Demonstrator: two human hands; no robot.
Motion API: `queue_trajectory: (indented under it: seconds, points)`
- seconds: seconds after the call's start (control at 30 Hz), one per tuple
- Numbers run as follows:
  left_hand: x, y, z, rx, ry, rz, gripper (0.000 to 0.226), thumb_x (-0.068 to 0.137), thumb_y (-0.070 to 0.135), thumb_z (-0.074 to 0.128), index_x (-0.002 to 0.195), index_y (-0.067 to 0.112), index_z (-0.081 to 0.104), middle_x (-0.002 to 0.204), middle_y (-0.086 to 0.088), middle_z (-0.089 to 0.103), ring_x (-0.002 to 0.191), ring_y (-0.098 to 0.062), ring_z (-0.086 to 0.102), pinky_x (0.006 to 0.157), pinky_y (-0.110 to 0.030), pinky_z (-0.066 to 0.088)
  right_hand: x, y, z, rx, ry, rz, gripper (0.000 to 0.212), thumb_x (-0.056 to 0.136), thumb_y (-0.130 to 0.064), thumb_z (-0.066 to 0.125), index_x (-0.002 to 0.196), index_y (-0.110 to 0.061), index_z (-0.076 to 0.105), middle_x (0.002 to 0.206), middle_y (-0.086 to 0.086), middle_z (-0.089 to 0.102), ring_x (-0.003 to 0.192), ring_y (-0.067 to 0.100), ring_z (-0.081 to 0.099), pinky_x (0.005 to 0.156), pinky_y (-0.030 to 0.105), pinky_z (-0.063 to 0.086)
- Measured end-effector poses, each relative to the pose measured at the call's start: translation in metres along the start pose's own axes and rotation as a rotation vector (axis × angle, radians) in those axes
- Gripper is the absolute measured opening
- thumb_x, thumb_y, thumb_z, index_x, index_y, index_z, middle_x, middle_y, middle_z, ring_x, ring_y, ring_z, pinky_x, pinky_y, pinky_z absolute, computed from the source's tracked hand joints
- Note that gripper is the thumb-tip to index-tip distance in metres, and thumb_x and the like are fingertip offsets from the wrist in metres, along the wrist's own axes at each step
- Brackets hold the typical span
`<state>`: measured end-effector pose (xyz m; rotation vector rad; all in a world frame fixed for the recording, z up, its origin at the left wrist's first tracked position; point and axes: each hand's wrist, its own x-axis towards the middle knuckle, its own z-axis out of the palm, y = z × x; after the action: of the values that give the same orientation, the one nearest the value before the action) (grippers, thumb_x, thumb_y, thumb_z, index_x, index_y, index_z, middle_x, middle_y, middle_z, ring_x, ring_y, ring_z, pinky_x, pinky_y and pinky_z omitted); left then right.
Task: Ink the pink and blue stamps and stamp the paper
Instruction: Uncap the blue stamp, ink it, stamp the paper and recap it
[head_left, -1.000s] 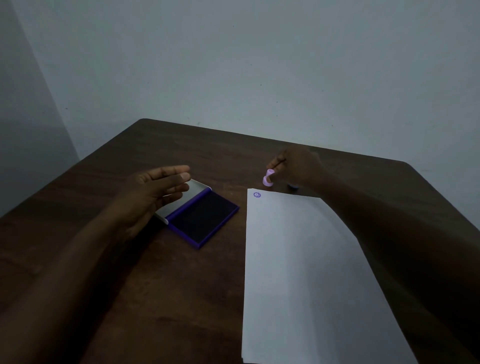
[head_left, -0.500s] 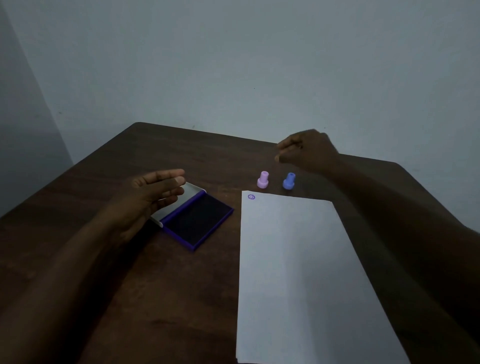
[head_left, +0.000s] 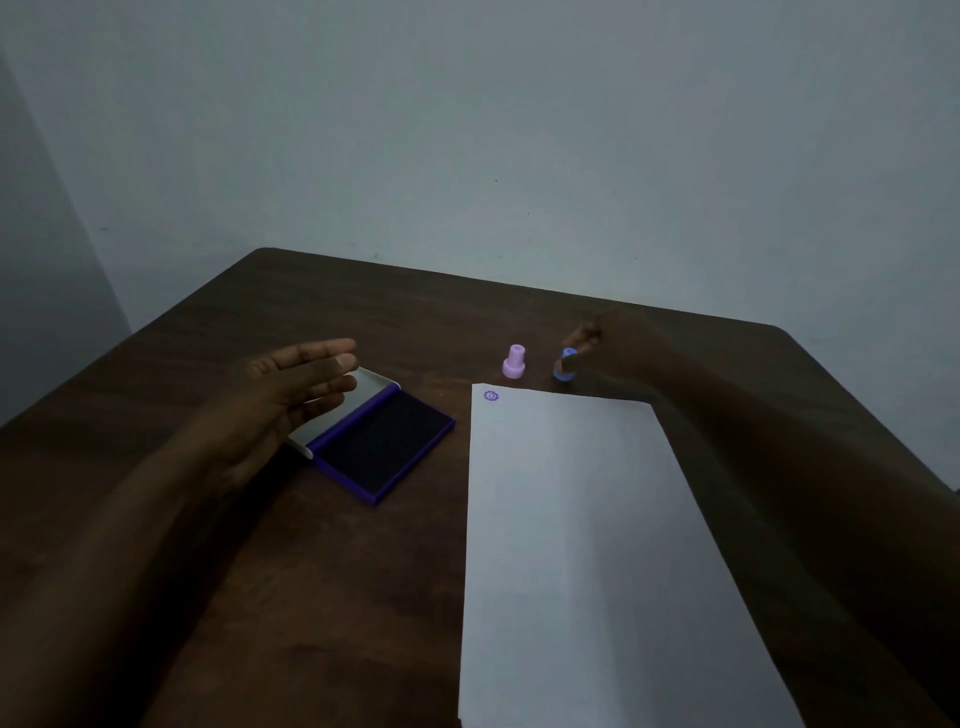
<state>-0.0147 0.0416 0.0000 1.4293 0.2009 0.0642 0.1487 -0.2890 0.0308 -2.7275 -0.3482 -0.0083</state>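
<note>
A pink stamp (head_left: 514, 361) stands upright on the brown table (head_left: 322, 561), just beyond the white paper (head_left: 587, 545). The paper carries one purple print (head_left: 491, 396) in its far left corner. To the right of the pink stamp, my right hand (head_left: 615, 353) closes its fingertips on the blue stamp (head_left: 564, 366), which still rests on the table. An open purple ink pad (head_left: 382, 447) lies left of the paper, its lid folded back. My left hand (head_left: 291, 395) hovers over the pad's lid with flat, spread fingers, holding nothing.
A bare grey wall (head_left: 519, 130) rises behind the table's far edge (head_left: 467, 280). The table's right corner sits close behind my right hand.
My right hand set the pink stamp down, lifted away, then dropped onto the blue stamp and pinched it. My left hand stayed over the pad lid.
</note>
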Motion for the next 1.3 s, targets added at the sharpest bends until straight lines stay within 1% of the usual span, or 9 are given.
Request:
queue_trajectory:
  seconds: [0.17, 0.4, 0.57, 0.67, 0.77, 0.9, 1.07, 1.17, 1.3]
  points:
    - [-0.001, 0.001, 0.000, -0.005, -0.001, 0.002, 0.039, 0.065, 0.028, 0.073, 0.103, 0.026, 0.074, 0.112, 0.001, 0.075, 0.105, -0.015, 0.069, 0.076, -0.025, 0.052, -0.001, 0.000, -0.006, 0.032, 0.012, -0.003, 0.011, 0.069, -0.031, 0.083, 0.076, -0.025, 0.076, 0.073, -0.011, 0.070, 0.085, 0.014, 0.069, 0.065, 0.018, 0.044]
    - [0.000, 0.000, -0.001, -0.018, -0.013, -0.004, 0.037, 0.064, 0.028, 0.074, 0.101, 0.026, 0.076, 0.100, 0.005, 0.081, 0.102, -0.014, 0.071, 0.077, -0.025, 0.054, -0.017, -0.039, -0.051, 0.289, 0.213, -0.129, 0.004, 0.066, -0.046, 0.077, 0.062, -0.046, 0.075, 0.075, -0.030, 0.072, 0.079, -0.009, 0.065, 0.068, 0.016, 0.045]
    - [-0.001, 0.003, 0.001, -0.046, -0.015, -0.002, 0.038, 0.065, 0.028, 0.073, 0.104, 0.026, 0.074, 0.113, 0.001, 0.075, 0.104, -0.015, 0.070, 0.073, -0.023, 0.055, -0.028, -0.081, -0.059, 0.431, 0.203, -0.251, 0.014, 0.067, -0.046, 0.075, 0.076, -0.036, 0.080, 0.086, -0.022, 0.076, 0.064, -0.007, 0.058, 0.066, 0.022, 0.042]
    - [-0.002, 0.011, 0.003, -0.050, -0.034, 0.017, 0.038, 0.068, 0.028, 0.072, 0.106, 0.027, 0.072, 0.113, 0.001, 0.074, 0.105, -0.014, 0.070, 0.069, -0.019, 0.057, -0.034, -0.101, -0.055, 0.441, 0.166, -0.303, 0.016, 0.071, -0.045, 0.076, 0.083, -0.034, 0.080, 0.089, -0.013, 0.078, 0.071, 0.005, 0.059, 0.067, 0.026, 0.044]
    - [-0.003, 0.021, 0.009, -0.066, -0.069, 0.046, 0.038, 0.070, 0.028, 0.072, 0.108, 0.026, 0.071, 0.111, 0.001, 0.076, 0.098, -0.010, 0.074, 0.067, -0.017, 0.059, -0.039, -0.114, -0.047, 0.470, 0.112, -0.308, 0.019, 0.077, -0.042, 0.077, 0.090, -0.029, 0.080, 0.095, -0.015, 0.077, 0.080, -0.002, 0.065, 0.070, 0.021, 0.046]
    - [-0.006, 0.023, 0.020, -0.132, -0.111, 0.046, 0.039, 0.070, 0.027, 0.073, 0.109, 0.023, 0.071, 0.104, 0.003, 0.081, 0.089, -0.007, 0.077, 0.066, -0.017, 0.059, -0.051, -0.126, -0.029, 0.574, 0.007, -0.298, 0.018, 0.077, -0.041, 0.077, 0.088, -0.028, 0.081, 0.093, -0.015, 0.077, 0.070, -0.009, 0.063, 0.060, 0.013, 0.042]
    - [-0.010, 0.014, 0.025, -0.231, -0.152, 0.009, 0.039, 0.065, 0.026, 0.078, 0.103, 0.021, 0.077, 0.105, -0.004, 0.081, 0.095, -0.014, 0.077, 0.068, -0.020, 0.060, -0.063, -0.135, -0.004, 0.654, -0.097, -0.235, 0.014, 0.077, -0.040, 0.078, 0.087, -0.030, 0.080, 0.079, -0.009, 0.076, 0.065, 0.005, 0.059, 0.040, 0.016, 0.036]
    - [-0.011, 0.016, 0.026, -0.259, -0.170, 0.011, 0.037, 0.067, 0.023, 0.079, 0.104, 0.019, 0.078, 0.107, -0.005, 0.081, 0.096, -0.014, 0.077, 0.069, -0.020, 0.060, -0.069, -0.139, 0.004, 0.668, -0.114, -0.262, 0.010, 0.081, -0.033, 0.076, 0.089, -0.028, 0.079, 0.066, -0.021, 0.072, 0.057, -0.010, 0.061, 0.036, 0.003, 0.033]
    - [-0.012, 0.015, 0.028, -0.298, -0.139, 0.018, 0.030, 0.067, 0.014, 0.077, 0.097, 0.016, 0.079, 0.100, -0.006, 0.082, 0.090, -0.013, 0.078, 0.065, -0.018, 0.060, -0.072, -0.142, 0.010, 0.714, -0.126, -0.222, 0.016, 0.083, -0.032, 0.075, 0.096, -0.023, 0.079, 0.069, -0.015, 0.073, 0.055, -0.013, 0.060, 0.036, 0.004, 0.034]
